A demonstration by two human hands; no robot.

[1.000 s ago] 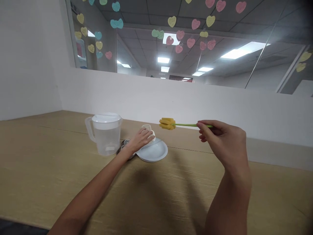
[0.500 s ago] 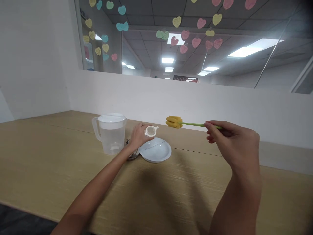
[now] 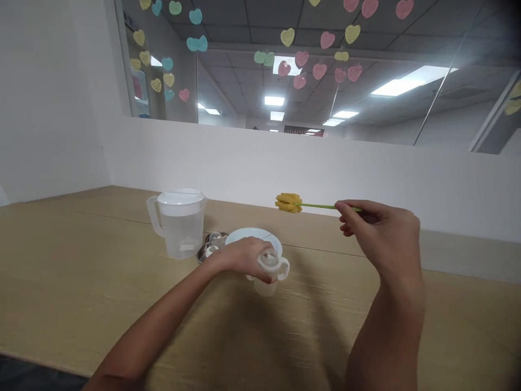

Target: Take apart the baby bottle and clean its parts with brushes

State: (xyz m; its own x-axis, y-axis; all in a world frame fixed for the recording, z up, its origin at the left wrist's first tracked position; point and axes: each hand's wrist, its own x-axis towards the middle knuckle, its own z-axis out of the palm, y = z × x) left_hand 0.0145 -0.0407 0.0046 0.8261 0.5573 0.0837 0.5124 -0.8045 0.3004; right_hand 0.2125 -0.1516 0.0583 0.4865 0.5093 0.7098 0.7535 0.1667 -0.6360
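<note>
My left hand [image 3: 244,255] is wrapped round a clear baby bottle [image 3: 266,287] with white side handles. The bottle is upright, its open mouth facing up towards me; whether its base touches the table I cannot tell. Behind that hand lies a white bowl [image 3: 252,233], partly covered by it. Up on the right, my right hand [image 3: 380,231] pinches the thin green handle of a sponge bottle brush [image 3: 288,203]. Its yellow sponge head points left, in the air above and right of the bottle.
A lidded clear pitcher [image 3: 182,231] stands on the wooden table [image 3: 101,271] at the left. Between pitcher and bowl sits a small metal dish [image 3: 200,257] with clear and white bottle parts [image 3: 215,239]. A white wall and a window with heart-shaped notes [image 3: 287,37] lie behind.
My left hand has come down and towards me with the bottle, turning it from mouth-forward to upright in front of the bowl. The brush stays nearly in place in my right hand.
</note>
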